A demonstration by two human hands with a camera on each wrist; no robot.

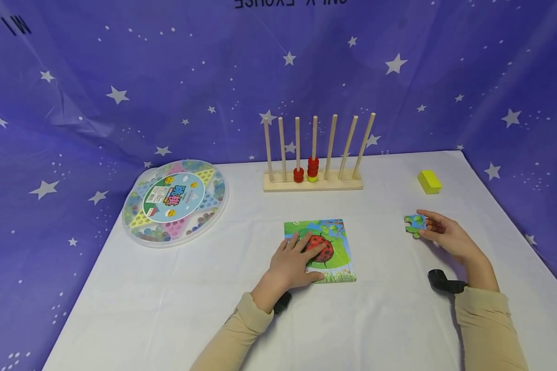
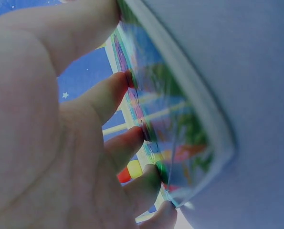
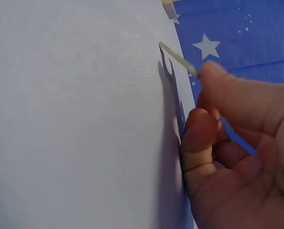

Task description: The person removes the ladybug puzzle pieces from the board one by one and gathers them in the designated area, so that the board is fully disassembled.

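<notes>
A square jigsaw puzzle (image 1: 341, 255) with a red ladybug on a green leaf lies on the white table. My left hand (image 1: 293, 263) rests on its left part with the fingers spread, covering some of the picture. In the left wrist view, the fingertips touch the glossy puzzle surface (image 2: 180, 121). Off to the right, my right hand (image 1: 447, 239) pinches a blue and green jigsaw piece (image 1: 415, 224) between thumb and fingers. The right wrist view shows that piece (image 3: 180, 58) edge-on, tilted just above the tabletop.
Behind the puzzle stands a wooden peg rack (image 1: 313, 185) with several red and yellow beads on two pegs. A round Chinese checkers case (image 1: 176, 201) lies at the left. At the back right sits a yellow block (image 1: 429, 182). A purple starry cloth (image 1: 241, 67) hangs behind.
</notes>
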